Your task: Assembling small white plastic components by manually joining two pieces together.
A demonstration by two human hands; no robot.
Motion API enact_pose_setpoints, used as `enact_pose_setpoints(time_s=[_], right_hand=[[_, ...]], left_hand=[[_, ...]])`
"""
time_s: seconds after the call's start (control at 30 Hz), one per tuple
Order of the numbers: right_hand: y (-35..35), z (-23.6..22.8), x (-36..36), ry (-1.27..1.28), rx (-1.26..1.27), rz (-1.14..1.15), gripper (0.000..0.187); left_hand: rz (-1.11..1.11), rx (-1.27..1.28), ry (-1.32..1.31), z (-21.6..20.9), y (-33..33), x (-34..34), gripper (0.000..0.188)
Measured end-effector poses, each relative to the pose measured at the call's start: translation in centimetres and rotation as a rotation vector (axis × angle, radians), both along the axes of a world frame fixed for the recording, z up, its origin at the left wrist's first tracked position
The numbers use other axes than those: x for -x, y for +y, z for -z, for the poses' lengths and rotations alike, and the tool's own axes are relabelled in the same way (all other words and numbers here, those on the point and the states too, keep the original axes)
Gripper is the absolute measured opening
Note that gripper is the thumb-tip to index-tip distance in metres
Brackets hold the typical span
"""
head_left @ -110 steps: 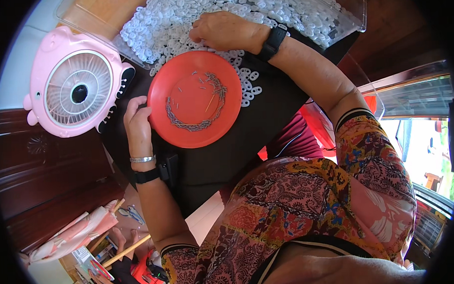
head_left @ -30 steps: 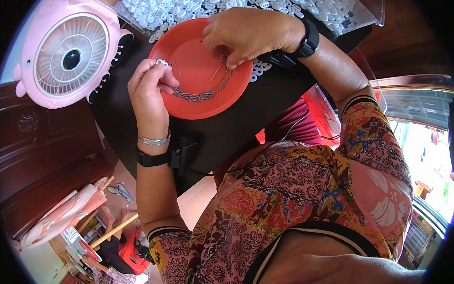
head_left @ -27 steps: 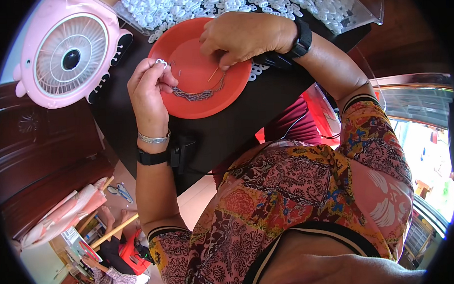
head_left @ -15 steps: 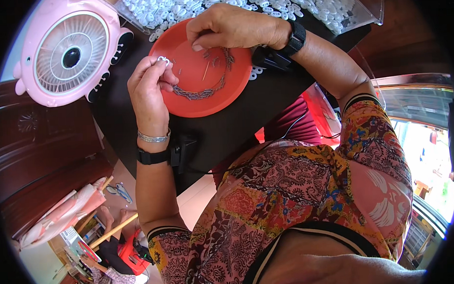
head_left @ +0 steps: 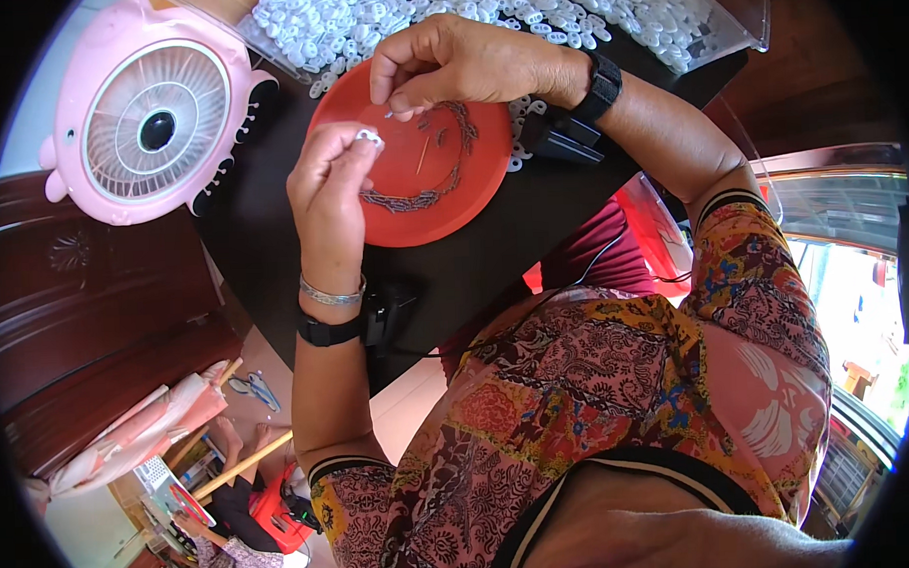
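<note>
While the left hand pinches a white link over the plate, the right hand pinches what is probably a pin; it lies just beyond and right of the link, near but apart.

A pink, animal-shaped fan with a round grille and black hub stands at the left edge of the dark bench. Beyond it lies dark red-brown wood panelling with a carved rosette. Lower left, pink-and-white cloth hangs in folds near blue-grey slippers, a pale wooden pole, a red stool and another person in a patterned top. Bright daylight fills a window at right.
</note>
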State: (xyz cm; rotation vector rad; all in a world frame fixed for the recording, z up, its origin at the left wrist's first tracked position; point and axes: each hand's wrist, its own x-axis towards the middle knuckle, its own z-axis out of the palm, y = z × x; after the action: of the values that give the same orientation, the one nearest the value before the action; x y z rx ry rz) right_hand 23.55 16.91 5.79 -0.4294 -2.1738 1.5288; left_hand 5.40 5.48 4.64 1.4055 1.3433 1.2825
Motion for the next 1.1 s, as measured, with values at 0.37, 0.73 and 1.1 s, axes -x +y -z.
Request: enact_pose_setpoints(time_s=[0.37, 0.73, 1.1], right_hand=[[-1.9, -0.3, 0.5, -0.005, -0.061, -0.086, 0.007], [-2.4, -0.8, 0.4, 0.106, -0.186, -0.013, 0.009], [-1.9, -0.6, 0.1, 0.078, -0.132, 0.071, 0.012]], left_hand=[[0.167, -0.222, 0.181, 0.5, 0.0, -0.5, 0.010], [0.149, 0.086, -0.454, 0.6, -0.2, 0.1, 0.017], [-0.021, 0.023, -0.087, 0.6, -0.2, -0.2, 0.012]])
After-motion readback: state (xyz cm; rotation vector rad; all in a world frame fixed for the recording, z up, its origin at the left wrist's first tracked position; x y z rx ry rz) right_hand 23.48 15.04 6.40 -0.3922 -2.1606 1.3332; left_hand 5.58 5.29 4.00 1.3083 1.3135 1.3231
